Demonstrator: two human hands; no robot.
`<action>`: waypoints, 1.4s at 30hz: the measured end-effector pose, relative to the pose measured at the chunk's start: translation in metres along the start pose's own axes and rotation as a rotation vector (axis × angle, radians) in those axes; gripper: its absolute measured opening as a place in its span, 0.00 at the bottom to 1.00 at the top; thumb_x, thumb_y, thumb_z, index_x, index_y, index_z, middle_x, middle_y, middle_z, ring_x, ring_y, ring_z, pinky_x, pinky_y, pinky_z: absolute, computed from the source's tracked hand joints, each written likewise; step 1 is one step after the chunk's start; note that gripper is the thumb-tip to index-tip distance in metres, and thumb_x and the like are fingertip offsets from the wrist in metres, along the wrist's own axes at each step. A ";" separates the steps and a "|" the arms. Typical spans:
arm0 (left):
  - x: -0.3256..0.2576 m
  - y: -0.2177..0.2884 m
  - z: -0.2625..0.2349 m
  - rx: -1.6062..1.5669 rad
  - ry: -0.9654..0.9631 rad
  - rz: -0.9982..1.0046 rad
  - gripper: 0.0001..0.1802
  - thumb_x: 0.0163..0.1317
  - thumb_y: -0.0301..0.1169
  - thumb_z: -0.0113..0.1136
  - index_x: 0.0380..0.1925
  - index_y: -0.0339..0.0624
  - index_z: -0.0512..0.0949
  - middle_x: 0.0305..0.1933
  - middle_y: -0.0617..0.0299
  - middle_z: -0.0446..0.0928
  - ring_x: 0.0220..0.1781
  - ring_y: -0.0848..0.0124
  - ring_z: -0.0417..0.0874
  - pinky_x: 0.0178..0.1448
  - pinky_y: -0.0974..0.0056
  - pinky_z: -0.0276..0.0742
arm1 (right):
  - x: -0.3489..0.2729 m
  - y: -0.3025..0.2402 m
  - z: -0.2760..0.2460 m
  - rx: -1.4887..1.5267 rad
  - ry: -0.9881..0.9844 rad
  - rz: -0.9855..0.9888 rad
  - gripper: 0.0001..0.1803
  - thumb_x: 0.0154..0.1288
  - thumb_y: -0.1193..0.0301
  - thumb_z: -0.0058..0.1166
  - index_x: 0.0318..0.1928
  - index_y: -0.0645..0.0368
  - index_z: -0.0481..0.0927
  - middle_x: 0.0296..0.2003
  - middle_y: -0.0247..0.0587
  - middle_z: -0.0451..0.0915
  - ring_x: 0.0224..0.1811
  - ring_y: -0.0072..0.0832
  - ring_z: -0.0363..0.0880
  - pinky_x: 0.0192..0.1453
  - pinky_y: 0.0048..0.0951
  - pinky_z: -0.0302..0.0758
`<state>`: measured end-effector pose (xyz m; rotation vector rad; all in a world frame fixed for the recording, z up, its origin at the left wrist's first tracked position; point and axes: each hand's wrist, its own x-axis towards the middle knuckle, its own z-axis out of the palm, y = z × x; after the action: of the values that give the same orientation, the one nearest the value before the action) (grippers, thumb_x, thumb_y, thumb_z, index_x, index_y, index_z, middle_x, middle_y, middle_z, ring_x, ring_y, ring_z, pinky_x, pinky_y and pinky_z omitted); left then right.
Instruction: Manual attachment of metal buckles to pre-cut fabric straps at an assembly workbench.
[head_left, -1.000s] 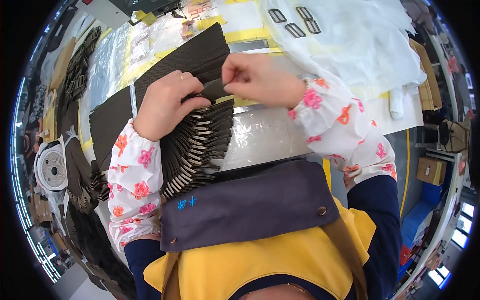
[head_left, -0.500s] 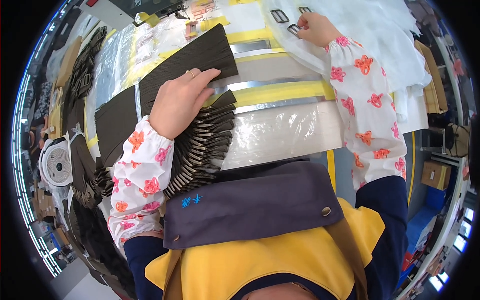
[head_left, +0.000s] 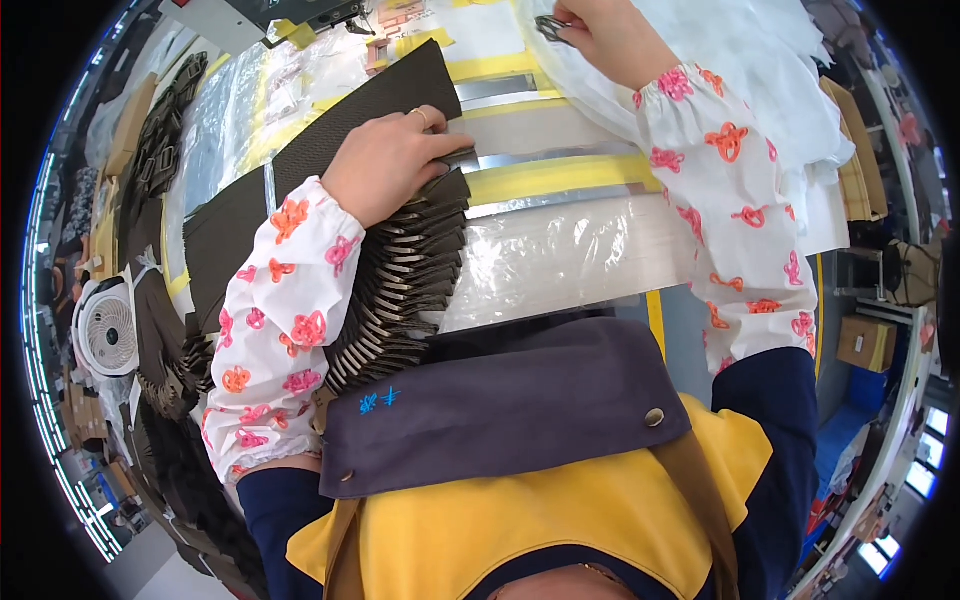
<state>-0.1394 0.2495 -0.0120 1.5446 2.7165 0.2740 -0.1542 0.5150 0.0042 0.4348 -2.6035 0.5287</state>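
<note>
My left hand bends its fingers over the right end of the dark olive webbing straps, thumb and fingers closing on one strap's end. Below that hand, a fan of folded strap ends spreads toward my body. At the far right of the bench my right hand pinches dark metal slide buckles over a white cloth; its fingertips partly hide them, so how many it holds I cannot make out.
Yellow and silver tape strips cross the plastic-covered bench. A machine stands at the far left. White cloth heaps at the right. More buckled straps hang left, above a white fan.
My right hand has moved left and away from me, gathering the buckles that lay apart on the cloth. My left hand has shifted right and curled at the strap end.
</note>
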 end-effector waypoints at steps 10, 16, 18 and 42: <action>-0.034 -0.009 -0.009 -0.452 0.233 -0.248 0.10 0.55 0.26 0.55 0.39 0.38 0.75 0.28 0.57 0.77 0.29 0.67 0.77 0.36 0.68 0.71 | -0.036 -0.074 0.028 1.207 -0.323 0.404 0.08 0.61 0.72 0.52 0.38 0.64 0.73 0.25 0.32 0.75 0.24 0.15 0.73 0.30 0.17 0.73; -0.044 -0.012 -0.007 -0.774 0.303 -0.241 0.09 0.62 0.28 0.50 0.39 0.34 0.73 0.31 0.64 0.75 0.35 0.80 0.73 0.42 0.74 0.68 | -0.032 -0.095 0.051 1.483 -0.457 0.491 0.09 0.61 0.72 0.51 0.40 0.63 0.72 0.25 0.33 0.75 0.22 0.16 0.73 0.29 0.18 0.73; -0.042 -0.006 -0.008 -0.755 0.275 -0.200 0.09 0.62 0.27 0.49 0.39 0.35 0.74 0.33 0.64 0.75 0.37 0.79 0.73 0.44 0.74 0.67 | -0.032 -0.101 0.055 1.463 -0.509 0.487 0.08 0.61 0.73 0.49 0.40 0.63 0.72 0.25 0.33 0.75 0.21 0.16 0.73 0.27 0.17 0.72; -0.053 -0.004 -0.025 -0.218 0.233 -0.344 0.07 0.55 0.28 0.54 0.27 0.36 0.69 0.21 0.51 0.72 0.25 0.55 0.74 0.29 0.59 0.68 | -0.022 -0.124 0.090 1.285 -0.553 0.437 0.06 0.57 0.75 0.51 0.31 0.65 0.70 0.21 0.36 0.75 0.23 0.20 0.78 0.25 0.18 0.74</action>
<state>-0.1182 0.1984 0.0078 1.0278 2.9362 0.7529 -0.1207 0.3726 -0.0444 0.3919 -2.4514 2.5381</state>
